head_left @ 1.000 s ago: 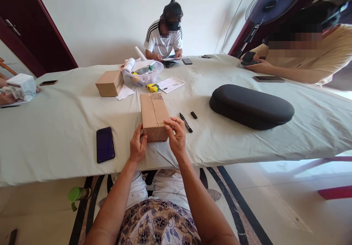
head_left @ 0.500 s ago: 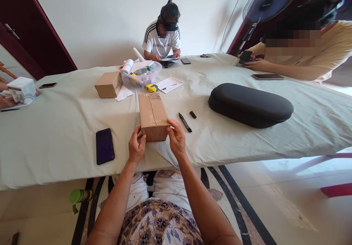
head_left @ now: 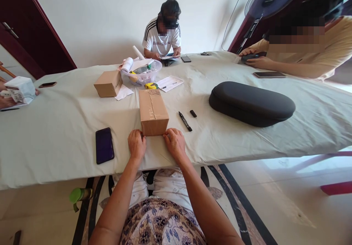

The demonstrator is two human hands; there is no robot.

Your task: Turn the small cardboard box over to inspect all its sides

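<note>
A taped brown cardboard box (head_left: 154, 107) rests on the cloth-covered table right in front of me. At its near lower left corner is my left hand (head_left: 136, 144), fingers curled in and pinching there. My right hand (head_left: 175, 142) is closed at the near lower right corner, its fingertips against the cardboard and close to the cloth. An uncapped black marker (head_left: 185, 121) lies just right of the box, with its black cap (head_left: 193, 113) beyond it. To the left of my hands is a dark phone (head_left: 105, 145).
A large black case (head_left: 251, 103) lies at the right. Farther back are a second cardboard box (head_left: 108, 84), a plastic basin (head_left: 143, 77) of items, a yellow tape measure (head_left: 151, 86) and a paper sheet (head_left: 169, 83). Other people sit around the table (head_left: 231, 146).
Both my hands have slid down from the box's near sides to its lower near corners. The box has shifted slightly away from me.
</note>
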